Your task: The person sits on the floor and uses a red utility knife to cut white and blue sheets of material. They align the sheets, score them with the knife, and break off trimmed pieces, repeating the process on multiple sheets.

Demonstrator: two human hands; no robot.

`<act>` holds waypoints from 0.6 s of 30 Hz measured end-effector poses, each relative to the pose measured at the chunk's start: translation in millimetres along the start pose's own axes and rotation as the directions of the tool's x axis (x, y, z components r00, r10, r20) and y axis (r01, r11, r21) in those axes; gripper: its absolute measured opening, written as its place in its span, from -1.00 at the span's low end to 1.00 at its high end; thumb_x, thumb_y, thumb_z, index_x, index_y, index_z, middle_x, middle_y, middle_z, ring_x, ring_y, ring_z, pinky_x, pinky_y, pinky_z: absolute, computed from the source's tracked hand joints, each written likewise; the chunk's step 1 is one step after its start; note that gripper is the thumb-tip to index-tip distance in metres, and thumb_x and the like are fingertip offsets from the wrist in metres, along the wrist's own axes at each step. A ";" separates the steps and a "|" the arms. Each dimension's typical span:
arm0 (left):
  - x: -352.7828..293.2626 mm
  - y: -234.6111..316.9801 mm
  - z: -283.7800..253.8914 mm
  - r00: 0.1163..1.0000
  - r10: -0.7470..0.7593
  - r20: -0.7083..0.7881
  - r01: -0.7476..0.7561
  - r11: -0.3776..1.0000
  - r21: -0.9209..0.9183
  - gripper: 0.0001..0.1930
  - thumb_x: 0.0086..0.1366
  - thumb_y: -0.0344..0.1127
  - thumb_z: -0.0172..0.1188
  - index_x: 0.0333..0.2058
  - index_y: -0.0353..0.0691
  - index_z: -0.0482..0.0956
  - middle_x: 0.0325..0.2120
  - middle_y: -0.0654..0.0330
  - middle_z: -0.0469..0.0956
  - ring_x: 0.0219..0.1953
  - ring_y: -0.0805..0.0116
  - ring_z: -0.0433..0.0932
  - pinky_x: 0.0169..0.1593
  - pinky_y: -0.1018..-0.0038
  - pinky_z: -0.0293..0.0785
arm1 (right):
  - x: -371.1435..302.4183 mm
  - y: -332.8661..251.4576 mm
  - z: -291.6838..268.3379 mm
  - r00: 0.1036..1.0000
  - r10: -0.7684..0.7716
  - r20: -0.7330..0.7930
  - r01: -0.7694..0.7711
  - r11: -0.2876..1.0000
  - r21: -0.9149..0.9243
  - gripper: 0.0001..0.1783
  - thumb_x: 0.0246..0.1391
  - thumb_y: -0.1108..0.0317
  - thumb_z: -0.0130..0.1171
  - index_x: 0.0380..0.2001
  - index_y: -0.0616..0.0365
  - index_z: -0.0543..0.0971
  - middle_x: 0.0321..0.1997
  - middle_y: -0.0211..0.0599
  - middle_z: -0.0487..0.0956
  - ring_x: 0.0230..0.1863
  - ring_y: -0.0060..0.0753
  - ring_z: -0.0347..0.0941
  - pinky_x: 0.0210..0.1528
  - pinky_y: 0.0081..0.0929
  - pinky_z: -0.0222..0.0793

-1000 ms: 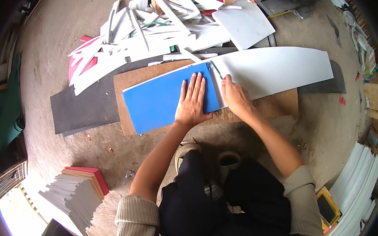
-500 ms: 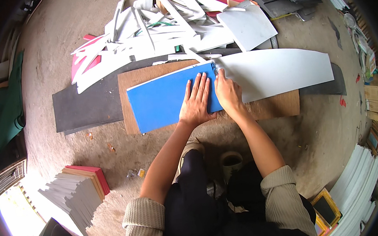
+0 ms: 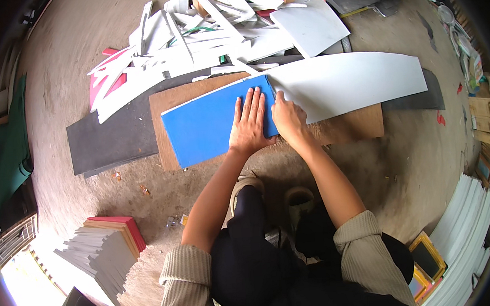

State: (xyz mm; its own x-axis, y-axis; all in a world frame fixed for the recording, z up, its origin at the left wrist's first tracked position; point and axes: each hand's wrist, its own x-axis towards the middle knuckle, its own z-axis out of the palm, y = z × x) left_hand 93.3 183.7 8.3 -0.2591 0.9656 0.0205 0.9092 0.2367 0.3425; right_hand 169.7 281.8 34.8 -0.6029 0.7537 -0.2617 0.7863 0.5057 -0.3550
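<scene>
A blue rectangular board (image 3: 203,124) lies over one end of a long white sheet (image 3: 365,82). Both rest on a brown wooden board (image 3: 362,129) on the ground. My left hand (image 3: 248,127) is pressed flat on the blue board near its right edge, with the fingers stretched out. Close beside that edge, my right hand (image 3: 290,117) is closed around a small cutter knife (image 3: 275,94). Most of the knife is hidden by my fingers, and its blade is hard to make out. The right hand is over the white sheet.
A heap of white offcuts (image 3: 209,42) with some red pieces lies just beyond the boards. Dark sheets (image 3: 110,137) extend under the wooden board. Stacked boards (image 3: 101,251) stand at the lower left, and white sheets (image 3: 461,234) are piled at the lower right.
My right hand has drawn a little toward me along the blue board's right edge. The left hand still presses on the board. The whole view has shifted slightly.
</scene>
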 end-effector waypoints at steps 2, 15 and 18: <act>3.2 4.3 -0.1 1.000 0.006 -0.023 -0.006 1.000 -0.012 0.11 -0.30 0.12 0.26 0.16 -0.36 -0.08 0.21 0.02 -0.13 0.27 0.18 -0.20 0.26 0.16 -0.28 | -17.4 13.4 6.5 1.000 0.026 0.013 -0.026 0.999 -0.041 -0.73 0.01 0.31 -0.10 -0.25 0.25 0.31 -0.55 0.09 0.50 -0.45 0.11 0.47 -0.40 -0.07 0.39; 5.2 11.1 1.2 0.999 0.026 -0.019 -0.024 0.997 0.078 0.05 -0.20 0.12 0.19 0.16 -0.38 -0.09 0.22 -0.02 -0.18 0.28 0.15 -0.25 0.27 0.16 -0.34 | -128.6 62.3 28.8 0.991 0.080 0.110 -0.071 0.994 -0.080 -0.75 0.01 0.27 -0.07 -0.26 0.18 0.30 -0.62 0.00 0.50 -0.52 0.05 0.47 -0.47 -0.08 0.38; 3.9 8.6 0.6 0.999 0.024 -0.029 -0.022 0.996 0.082 0.05 -0.20 0.14 0.17 0.16 -0.39 -0.09 0.22 -0.02 -0.18 0.28 0.15 -0.25 0.27 0.16 -0.34 | -115.8 58.4 4.6 0.992 0.035 0.119 -0.023 0.994 -0.103 -0.75 0.03 0.25 -0.09 -0.27 0.18 0.31 -0.64 0.00 0.49 -0.52 0.05 0.47 -0.48 -0.09 0.38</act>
State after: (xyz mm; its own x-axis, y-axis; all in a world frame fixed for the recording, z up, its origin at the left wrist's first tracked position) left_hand 100.2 189.5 10.8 -0.2465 0.9675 0.0558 0.9382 0.2238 0.2639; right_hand 284.8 222.1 40.2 -0.5869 0.7155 -0.3789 0.8095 0.5290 -0.2548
